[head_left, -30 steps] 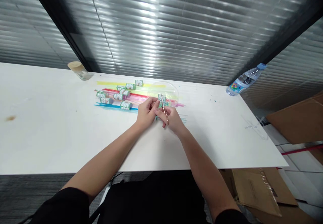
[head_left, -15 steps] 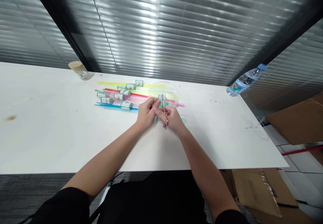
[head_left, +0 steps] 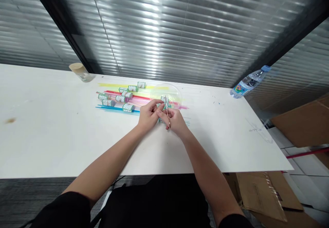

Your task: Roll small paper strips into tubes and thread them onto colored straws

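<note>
My right hand (head_left: 174, 120) is closed on a pair of small scissors (head_left: 167, 111), whose blades point away from me. Beside it, touching at the fingertips, my left hand (head_left: 149, 114) has its fingers pinched together; what they hold is too small to make out. Both hands are over the near side of a clear round dish (head_left: 177, 92) with small bluish-green bits inside. To the left lie bundles of thin coloured sticks, yellow, red (head_left: 142, 97), pink and blue (head_left: 113, 108), with several labelled wraps (head_left: 128, 108) around or on them.
A jar with a tan lid (head_left: 81, 72) stands at the back left of the white table (head_left: 64, 135). A water bottle (head_left: 248, 83) is at the back right, with clear plastic (head_left: 257, 130) near the right edge. Cardboard (head_left: 259, 193) lies below the table. Blinds rise behind.
The view has shifted very slightly. Both hands stay together in nearly the same place, with the scissors still in my right hand.
</note>
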Demonstrator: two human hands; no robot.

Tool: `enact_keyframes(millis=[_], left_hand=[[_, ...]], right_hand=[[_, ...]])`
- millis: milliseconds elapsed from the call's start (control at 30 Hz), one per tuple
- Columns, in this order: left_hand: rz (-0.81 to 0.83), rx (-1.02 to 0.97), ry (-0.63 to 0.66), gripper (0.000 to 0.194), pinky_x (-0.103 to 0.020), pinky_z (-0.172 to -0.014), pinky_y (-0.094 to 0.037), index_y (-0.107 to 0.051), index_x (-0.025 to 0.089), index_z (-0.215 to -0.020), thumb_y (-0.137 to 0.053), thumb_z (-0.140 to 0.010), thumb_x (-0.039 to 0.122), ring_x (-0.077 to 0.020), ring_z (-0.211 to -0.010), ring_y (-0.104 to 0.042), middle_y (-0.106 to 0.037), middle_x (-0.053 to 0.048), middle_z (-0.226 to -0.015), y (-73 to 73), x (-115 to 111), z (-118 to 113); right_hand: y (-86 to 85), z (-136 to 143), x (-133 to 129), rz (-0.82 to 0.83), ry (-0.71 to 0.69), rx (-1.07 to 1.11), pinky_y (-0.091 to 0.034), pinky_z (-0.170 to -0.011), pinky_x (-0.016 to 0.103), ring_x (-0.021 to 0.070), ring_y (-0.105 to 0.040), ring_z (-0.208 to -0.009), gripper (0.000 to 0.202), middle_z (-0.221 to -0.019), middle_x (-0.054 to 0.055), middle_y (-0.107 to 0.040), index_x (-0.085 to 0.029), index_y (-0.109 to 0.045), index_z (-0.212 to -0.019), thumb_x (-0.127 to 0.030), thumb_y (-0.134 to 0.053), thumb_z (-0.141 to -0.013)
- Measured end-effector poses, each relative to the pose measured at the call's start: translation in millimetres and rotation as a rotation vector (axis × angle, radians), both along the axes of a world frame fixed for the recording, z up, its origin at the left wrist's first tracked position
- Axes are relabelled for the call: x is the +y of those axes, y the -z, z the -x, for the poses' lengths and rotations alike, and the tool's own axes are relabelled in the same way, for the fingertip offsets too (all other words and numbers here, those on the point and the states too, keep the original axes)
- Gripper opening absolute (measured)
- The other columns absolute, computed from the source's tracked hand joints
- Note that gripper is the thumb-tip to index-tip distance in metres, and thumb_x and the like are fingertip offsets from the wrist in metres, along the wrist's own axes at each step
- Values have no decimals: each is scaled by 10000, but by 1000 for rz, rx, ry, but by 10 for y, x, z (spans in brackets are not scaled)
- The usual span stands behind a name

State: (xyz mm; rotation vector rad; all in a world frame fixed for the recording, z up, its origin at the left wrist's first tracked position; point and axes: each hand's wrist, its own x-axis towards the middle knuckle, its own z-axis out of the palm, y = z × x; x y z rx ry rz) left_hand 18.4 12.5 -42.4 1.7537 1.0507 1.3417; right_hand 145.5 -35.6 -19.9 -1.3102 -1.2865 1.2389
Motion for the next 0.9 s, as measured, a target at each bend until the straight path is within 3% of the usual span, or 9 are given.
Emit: enact_keyframes(millis=[600,900], left_hand=[[-5,19,-38,212,-244,-514,-309,-679,188,-860,-607,-851,388,-96,-482,-358,-386,68,-492,44,20,-3],[-37,74,-93,187,-219,-492,-282,-622,171,-845,-554,-870,343,-81,-456,-321,-323,90,-485,6,19,-3]], right_hand=[[8,22,-2,17,10,9,-322,-400,221,82,-420,-394,380,-479,-73,-421,-199,-497,-642,-481,-737,-731],[-38,-50,29,-38,119,91,-342,-363,201,70,-404,-386,413,-493,-77,-408,-183,-517,-663,-531,-736,-706]])
